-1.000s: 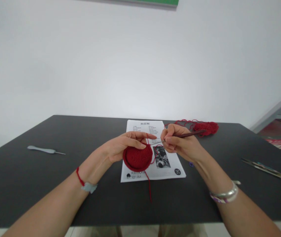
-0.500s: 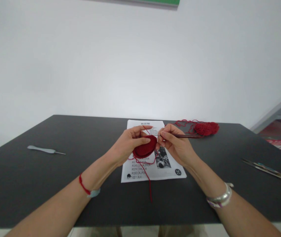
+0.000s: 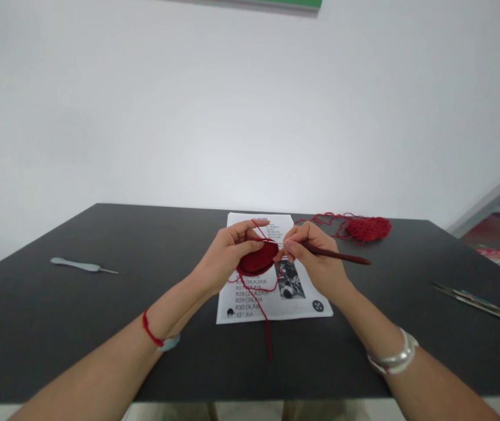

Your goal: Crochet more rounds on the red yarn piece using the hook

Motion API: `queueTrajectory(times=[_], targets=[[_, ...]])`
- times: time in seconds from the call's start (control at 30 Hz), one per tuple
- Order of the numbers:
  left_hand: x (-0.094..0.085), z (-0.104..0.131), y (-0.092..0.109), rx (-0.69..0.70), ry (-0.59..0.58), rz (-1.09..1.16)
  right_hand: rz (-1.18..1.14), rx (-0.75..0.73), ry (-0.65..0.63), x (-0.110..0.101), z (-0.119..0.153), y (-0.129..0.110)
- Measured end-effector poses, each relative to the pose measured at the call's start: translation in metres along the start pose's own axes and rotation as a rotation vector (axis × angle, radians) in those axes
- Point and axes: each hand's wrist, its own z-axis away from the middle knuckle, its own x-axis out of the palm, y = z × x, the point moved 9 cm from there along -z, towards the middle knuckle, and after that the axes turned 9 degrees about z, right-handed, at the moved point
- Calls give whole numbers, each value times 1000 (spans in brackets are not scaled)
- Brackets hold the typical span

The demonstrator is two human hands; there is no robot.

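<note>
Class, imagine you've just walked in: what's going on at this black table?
A person's left hand holds a round red crocheted piece. The right hand holds a dark red-handled hook pointed at the piece's upper edge. Both hands are above a printed sheet; a bundle of red yarn lies farther back, to the right.

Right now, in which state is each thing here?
Round dark-red crocheted piece: held tilted in left grip.
Thin hook with brown handle: held in right grip, tip unclear.
Loose red yarn bundle: resting, strands trailing.
White printed paper: lying flat, partly hidden.
Slim grey-handled tool: lying apart.
Slim silver metal tool: lying apart.
</note>
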Motion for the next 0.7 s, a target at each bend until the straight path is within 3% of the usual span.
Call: queueTrajectory(times=[0.27,0.47,0.7], targets=[[0,1,2,16,44,-35,272,-117,15,4,6,-10],[7,3,0,27,46,-20,636,-428,-32,23,16,-26],[9,6,-24,-273,55,262,893,-702,-134,37,26,-37]])
